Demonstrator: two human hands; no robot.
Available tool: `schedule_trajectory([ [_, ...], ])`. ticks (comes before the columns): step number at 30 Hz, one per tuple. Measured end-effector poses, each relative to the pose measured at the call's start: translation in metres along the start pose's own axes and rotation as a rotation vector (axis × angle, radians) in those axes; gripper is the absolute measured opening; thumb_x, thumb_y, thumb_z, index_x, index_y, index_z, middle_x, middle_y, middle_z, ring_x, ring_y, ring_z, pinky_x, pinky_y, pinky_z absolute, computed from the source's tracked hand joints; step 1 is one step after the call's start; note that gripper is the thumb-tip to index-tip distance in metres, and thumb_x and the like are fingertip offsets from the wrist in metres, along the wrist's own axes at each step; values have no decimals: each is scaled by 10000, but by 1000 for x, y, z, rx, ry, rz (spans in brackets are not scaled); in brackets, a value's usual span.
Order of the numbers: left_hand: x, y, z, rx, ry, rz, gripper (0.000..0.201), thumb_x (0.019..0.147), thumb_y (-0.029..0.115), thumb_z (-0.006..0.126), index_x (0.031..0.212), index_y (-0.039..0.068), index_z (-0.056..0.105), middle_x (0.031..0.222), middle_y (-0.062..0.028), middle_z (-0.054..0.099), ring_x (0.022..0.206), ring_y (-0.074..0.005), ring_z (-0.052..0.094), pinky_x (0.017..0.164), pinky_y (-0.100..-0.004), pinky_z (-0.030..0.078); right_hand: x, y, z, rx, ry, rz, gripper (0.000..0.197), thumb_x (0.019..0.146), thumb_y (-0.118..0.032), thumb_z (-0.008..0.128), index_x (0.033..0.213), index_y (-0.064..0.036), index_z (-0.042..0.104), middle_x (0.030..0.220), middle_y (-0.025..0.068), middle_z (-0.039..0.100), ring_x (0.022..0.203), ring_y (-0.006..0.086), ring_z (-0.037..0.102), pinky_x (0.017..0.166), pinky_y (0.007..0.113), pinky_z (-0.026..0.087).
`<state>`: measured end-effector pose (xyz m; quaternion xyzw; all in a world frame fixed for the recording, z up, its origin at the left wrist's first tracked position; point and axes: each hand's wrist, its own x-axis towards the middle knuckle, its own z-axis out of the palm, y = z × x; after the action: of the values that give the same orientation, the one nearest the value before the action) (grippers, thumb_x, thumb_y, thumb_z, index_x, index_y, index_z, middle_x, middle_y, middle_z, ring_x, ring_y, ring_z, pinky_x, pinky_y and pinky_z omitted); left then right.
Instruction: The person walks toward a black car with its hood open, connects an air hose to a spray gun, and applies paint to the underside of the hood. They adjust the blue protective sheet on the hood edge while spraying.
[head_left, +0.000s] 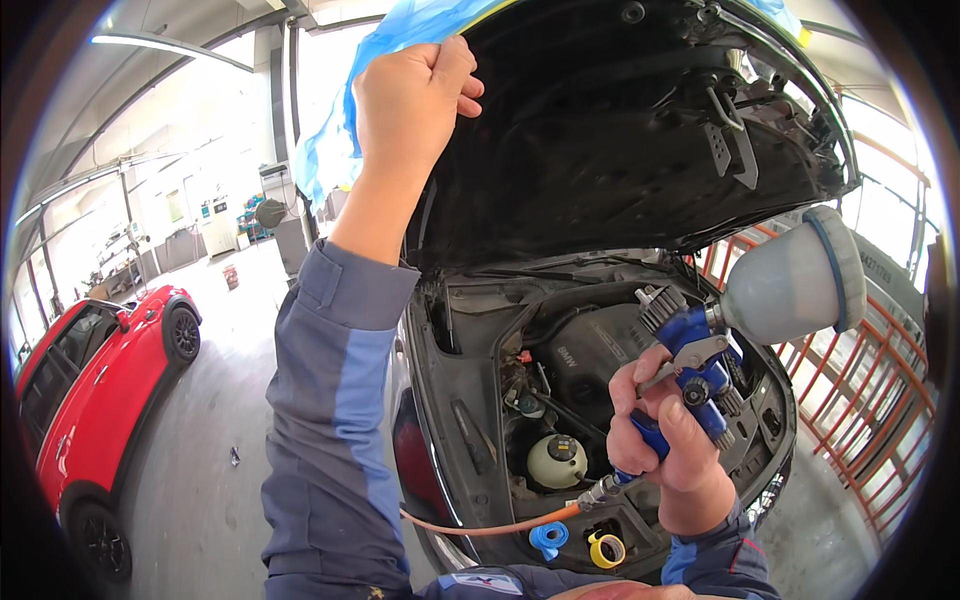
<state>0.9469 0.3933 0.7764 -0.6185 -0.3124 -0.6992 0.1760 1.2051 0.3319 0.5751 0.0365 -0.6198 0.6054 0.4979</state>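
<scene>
Spray gun (700, 352) over the engine bay (590, 340), handle partly hidden by the right hand (685, 455) wrapped round it. Left hand (412, 105) curled at the raised hood (600, 150); any grip cannot be told.

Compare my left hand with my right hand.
Your left hand is high, at the edge of the open hood; your right hand sits lower in view. Your right hand grips a blue spray gun; your left hand is curled, with no visible tool. Both are bare.
</scene>
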Motion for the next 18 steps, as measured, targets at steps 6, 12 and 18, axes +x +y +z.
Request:
schedule_trajectory([
  [6,7,14,19,-9,19,90,403,936,306,566,692,14,697,639,-71,699,527,-127,674,566,-238,524,4,3,3,15,-19,25,395,954,-282,597,1218,-53,413,936,134,517,460,79,430,452,253,376],
  [12,7,15,14,13,23,131,403,935,295,564,671,14,682,626,-65,693,529,-121,674,556,-237,522,2,3,1,28,-29,-3,386,950,-253,599,1219,-52,408,936,138,518,450,78,425,451,245,380],
  [18,9,13,20,-27,42,117,383,918,287,571,678,13,689,623,-62,693,529,-125,675,552,-247,528,-5,-2,2,-16,54,-19,392,956,-273,591,1215,-49,401,809,111,518,440,73,412,452,238,385],
])
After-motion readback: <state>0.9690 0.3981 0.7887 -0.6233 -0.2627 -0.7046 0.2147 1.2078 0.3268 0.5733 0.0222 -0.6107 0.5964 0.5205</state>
